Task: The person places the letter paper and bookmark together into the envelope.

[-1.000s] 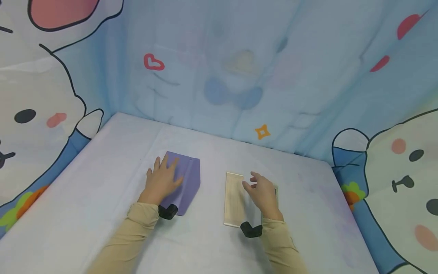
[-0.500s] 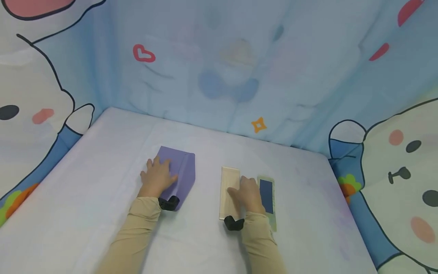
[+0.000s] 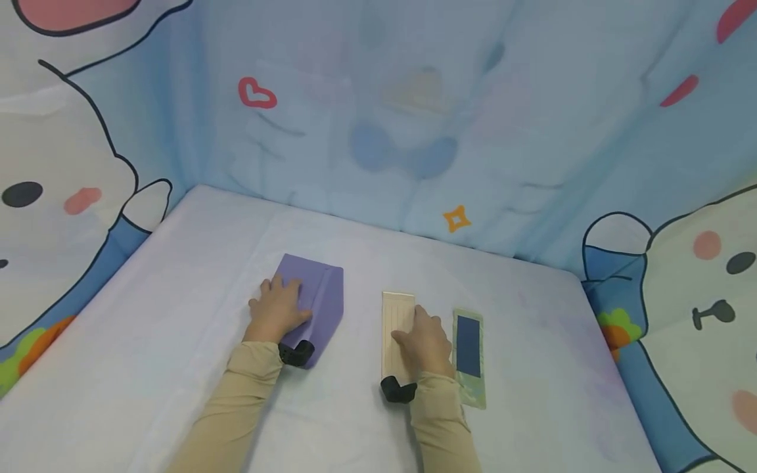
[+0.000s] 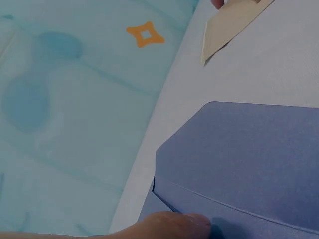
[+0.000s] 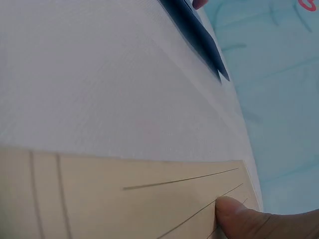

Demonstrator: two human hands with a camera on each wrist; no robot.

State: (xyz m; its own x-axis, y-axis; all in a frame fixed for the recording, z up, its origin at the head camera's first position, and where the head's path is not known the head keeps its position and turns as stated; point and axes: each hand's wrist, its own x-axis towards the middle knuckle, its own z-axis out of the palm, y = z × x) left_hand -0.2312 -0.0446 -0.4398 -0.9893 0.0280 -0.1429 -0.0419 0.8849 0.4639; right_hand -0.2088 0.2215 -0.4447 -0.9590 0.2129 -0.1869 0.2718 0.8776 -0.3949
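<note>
A purple paper envelope (image 3: pixel 325 315), its pointed flap out to the right, lies on the table under my left hand (image 3: pixel 275 312). That hand rests on it with fingers spread, and the left wrist view shows its thumb (image 4: pixel 179 226) at the crease of the flap (image 4: pixel 239 154). My right hand (image 3: pixel 428 341) pinches the right edge of a cream paper card (image 3: pixel 395 322). The thumb (image 5: pixel 244 216) lies on the card's face, where thin ruled lines show in the right wrist view; the other fingers are mostly hidden behind its edge.
Right of my right hand lies a narrow pale green card (image 3: pixel 471 391) with a dark blue panel. A white cloth covers the table (image 3: pixel 526 341). Cartoon-printed curtains (image 3: pixel 402 98) rise along the back and both sides.
My right hand has come left and down from above the gap between the cards and taken hold of the cream card. The green card has come into fuller view. My left hand stays on the envelope.
</note>
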